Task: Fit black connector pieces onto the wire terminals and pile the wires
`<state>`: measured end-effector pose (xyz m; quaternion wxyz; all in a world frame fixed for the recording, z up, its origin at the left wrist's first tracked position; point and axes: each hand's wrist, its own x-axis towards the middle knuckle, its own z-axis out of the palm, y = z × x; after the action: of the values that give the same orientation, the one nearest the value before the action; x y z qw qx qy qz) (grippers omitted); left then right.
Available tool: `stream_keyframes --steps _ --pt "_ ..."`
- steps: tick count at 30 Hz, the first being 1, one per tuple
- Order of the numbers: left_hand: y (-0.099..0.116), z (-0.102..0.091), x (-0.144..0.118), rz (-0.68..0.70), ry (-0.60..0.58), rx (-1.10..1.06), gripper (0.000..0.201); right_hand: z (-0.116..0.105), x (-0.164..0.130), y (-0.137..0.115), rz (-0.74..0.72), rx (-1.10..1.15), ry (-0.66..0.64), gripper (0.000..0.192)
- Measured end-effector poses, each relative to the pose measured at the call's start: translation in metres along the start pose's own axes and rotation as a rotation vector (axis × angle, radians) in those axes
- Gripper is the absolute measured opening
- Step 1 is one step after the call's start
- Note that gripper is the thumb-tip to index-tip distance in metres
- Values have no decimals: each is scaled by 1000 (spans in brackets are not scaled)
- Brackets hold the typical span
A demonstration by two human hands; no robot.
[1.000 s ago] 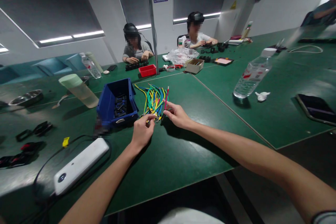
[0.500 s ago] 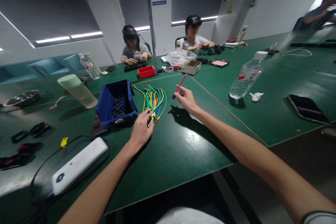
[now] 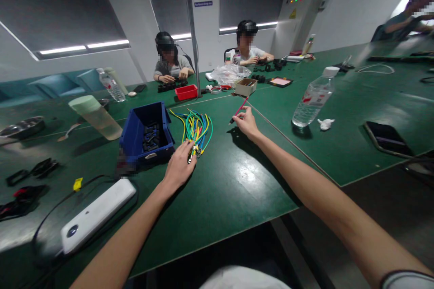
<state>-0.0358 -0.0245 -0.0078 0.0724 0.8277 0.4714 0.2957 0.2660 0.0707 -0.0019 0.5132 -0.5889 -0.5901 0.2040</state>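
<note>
On the green tabletop [image 3: 237, 189], my left hand [image 3: 179, 167] presses the wire bundle [image 3: 195, 127] with loose fingers; my right hand [image 3: 247, 123] pinches a red wire [image 3: 239, 110]. Two people sit opposite under dark blinds [image 3: 61, 4].

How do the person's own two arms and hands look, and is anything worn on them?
Both forearms are bare up to the edge of the picture. The left hand and the right hand wear no gloves, and no ring, watch or bracelet is visible. At the right upper arm a grey short sleeve with a dark hem shows.

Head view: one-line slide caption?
Right hand holds a red wire; left hand rests on the wire bundle beside the blue bin.
</note>
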Motion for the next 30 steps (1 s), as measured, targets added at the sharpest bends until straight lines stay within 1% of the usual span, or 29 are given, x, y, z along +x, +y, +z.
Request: stream_keyframes --steps 4,8,12,15,23,30 --pt "-1 -1 1 -2 -6 -5 45 -8 8 6 22 -143 71 46" --pt "-1 -1 1 -3 6 -29 44 -16 16 14 74 -307 90 45" --pt "0 -1 1 -21 4 -31 45 -20 18 20 105 -482 65 47" --pt "0 -1 1 -40 7 -35 49 -21 16 20 124 -572 37 47" --pt "-8 4 -1 -11 -4 -8 52 -18 10 12 142 -706 -29 40" --pt "-7 2 0 -29 -26 52 53 -17 8 7 186 -818 -50 34"
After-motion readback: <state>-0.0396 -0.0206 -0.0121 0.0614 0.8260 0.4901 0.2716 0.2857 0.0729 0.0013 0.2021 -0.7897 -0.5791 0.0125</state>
